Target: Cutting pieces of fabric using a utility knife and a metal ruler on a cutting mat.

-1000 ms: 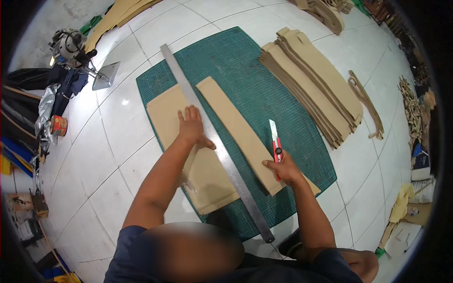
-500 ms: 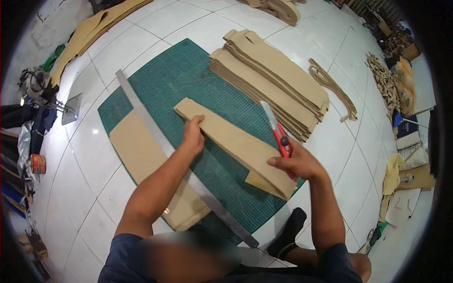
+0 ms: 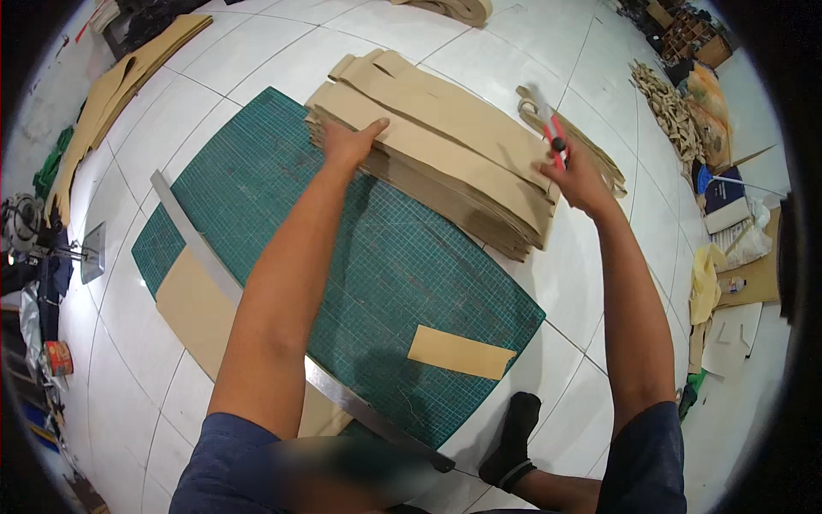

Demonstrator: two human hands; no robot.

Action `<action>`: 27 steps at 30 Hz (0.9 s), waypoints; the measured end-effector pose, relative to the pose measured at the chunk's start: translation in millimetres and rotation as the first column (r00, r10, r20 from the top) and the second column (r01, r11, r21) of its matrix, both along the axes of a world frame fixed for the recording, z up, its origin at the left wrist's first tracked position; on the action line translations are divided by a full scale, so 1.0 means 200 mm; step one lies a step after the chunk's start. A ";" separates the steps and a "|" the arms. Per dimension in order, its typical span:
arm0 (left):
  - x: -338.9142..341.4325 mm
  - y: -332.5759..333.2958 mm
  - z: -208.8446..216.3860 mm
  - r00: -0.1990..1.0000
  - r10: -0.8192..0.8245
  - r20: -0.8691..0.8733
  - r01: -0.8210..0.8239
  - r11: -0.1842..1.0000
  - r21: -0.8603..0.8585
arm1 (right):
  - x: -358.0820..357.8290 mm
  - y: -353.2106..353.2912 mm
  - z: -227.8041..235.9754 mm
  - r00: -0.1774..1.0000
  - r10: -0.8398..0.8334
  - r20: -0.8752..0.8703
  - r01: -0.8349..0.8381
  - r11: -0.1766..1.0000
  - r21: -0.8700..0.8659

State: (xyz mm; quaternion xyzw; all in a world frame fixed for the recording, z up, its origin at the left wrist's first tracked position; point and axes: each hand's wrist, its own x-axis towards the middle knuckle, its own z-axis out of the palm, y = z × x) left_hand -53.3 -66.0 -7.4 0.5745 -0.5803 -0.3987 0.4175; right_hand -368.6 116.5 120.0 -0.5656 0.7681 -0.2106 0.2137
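At the end of the nearer pile of tan strips (image 3: 445, 150), my left hand (image 3: 347, 144) is closed on the top strip. Its thumb lies on the upper face, and the other fingers are mostly hidden at the pile's edge. My right hand (image 3: 582, 176) grips a red utility knife (image 3: 556, 141), raised above the far end of the piles, its blade pointing away and blurred. Below my left forearm a long steel ruler (image 3: 201, 248) lies across a tan sheet (image 3: 188, 295) on the green cutting mat (image 3: 368, 265). A small tan offcut (image 3: 458, 352) rests on the mat's right part.
A bundle of narrow tan strips (image 3: 591, 141) lies on the tiled floor beyond the piles. Larger tan sheets (image 3: 128, 94) lean at the far left, near a metal lamp-like device (image 3: 92, 253). My socked foot (image 3: 512, 437) stands beside the mat's near right corner.
The long tan strip my hands held over the mat now lies on the nearer pile. Both hands moved away from me, the right one still with the knife. The view has shifted.
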 end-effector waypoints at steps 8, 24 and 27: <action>0.62 0.30 -0.04 0.973 0.099 0.210 -0.055 0.977 -0.206 | 0.66 0.58 -0.30 0.972 0.021 0.235 0.017 0.987 -0.158; 1.56 1.97 -0.17 0.657 0.281 0.699 -0.249 0.957 -0.150 | 1.63 1.55 -0.68 0.913 0.354 0.202 -0.386 0.910 0.154; 1.62 2.02 -0.19 0.656 0.399 0.641 -0.435 0.894 -0.111 | 1.62 1.56 -0.75 0.926 0.313 0.210 -0.346 0.927 0.147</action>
